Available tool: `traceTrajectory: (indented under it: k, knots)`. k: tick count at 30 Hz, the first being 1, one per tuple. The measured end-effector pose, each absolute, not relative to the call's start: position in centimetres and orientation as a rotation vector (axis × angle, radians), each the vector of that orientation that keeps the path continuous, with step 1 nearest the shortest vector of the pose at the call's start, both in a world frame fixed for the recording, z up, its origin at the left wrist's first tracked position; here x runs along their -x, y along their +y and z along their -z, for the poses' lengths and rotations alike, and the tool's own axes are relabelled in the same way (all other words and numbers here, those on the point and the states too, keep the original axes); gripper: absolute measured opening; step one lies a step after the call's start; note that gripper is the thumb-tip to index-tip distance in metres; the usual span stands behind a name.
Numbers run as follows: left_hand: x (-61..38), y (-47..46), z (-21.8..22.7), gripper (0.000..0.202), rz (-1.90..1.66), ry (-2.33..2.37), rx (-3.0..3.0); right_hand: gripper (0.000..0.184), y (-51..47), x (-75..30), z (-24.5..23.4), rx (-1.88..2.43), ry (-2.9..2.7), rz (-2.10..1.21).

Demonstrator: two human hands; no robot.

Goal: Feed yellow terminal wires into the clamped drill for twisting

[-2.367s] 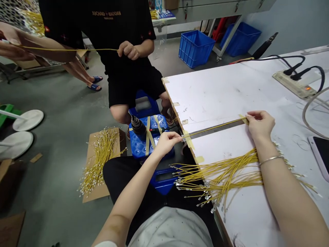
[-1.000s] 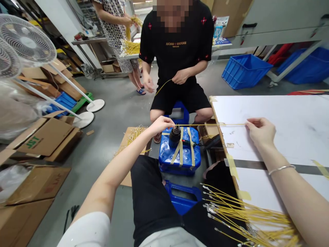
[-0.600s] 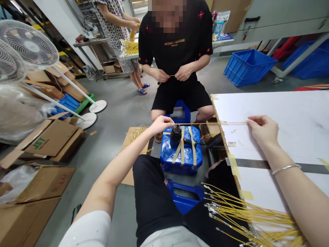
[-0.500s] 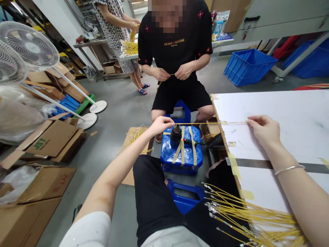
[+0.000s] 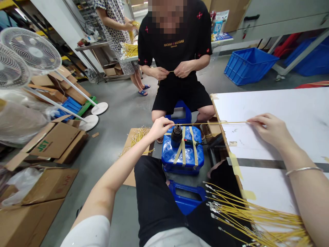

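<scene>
A thin yellow wire (image 5: 210,123) is stretched almost level between my two hands. My left hand (image 5: 162,127) pinches its left end, just beside the chuck of a dark power drill (image 5: 176,135). The drill points upward and is taped onto an upturned blue plastic stool (image 5: 171,154). Over the white tabletop, my right hand (image 5: 267,128) pinches the wire's other end. Whether the wire touches the chuck I cannot tell. Below my right forearm, a bundle of yellow wires (image 5: 269,216) with metal terminals lies over the table's near edge.
A white table (image 5: 272,103) stands at my right. Opposite me sits a co-worker (image 5: 174,44) holding a yellow wire. More yellow wires (image 5: 138,135) lie on cardboard on the floor. Fans (image 5: 36,51) and cardboard boxes (image 5: 48,142) fill the left. A blue crate (image 5: 249,67) sits behind.
My right hand has turned slightly, its wrist and bracelet shifting right. The wire stays stretched between my hands, and my left hand is nearly unmoved. The view has shifted a little.
</scene>
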State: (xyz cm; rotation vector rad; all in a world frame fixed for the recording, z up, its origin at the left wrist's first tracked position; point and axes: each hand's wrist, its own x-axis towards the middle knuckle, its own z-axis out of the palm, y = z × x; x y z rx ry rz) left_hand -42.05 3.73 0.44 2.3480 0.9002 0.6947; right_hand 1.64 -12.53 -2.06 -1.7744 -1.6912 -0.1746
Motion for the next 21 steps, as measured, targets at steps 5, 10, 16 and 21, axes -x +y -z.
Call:
traceTrajectory:
  k: [5, 10, 16, 21]
  knots:
    - [42.1, 4.1, 0.2, 0.017, -0.735, 0.923, -2.327, 0.024, -12.6, -2.0, 2.4, 1.758, -1.767, 0.246]
    - [42.0, 4.6, 0.6, 0.019, -0.76, 0.888, -2.38, 0.022, -13.0, -1.8, 2.1, 1.744, -1.87, 0.337]
    - [42.0, 4.8, 1.4, 0.03, -0.837, 0.741, -2.585, 0.022, -13.2, -1.4, 1.9, 1.776, -1.898, 0.628]
    - [42.3, 4.6, 2.3, 0.034, -0.875, 0.722, -2.705, 0.018, -13.0, -1.3, 2.3, 1.795, -1.86, 0.699]
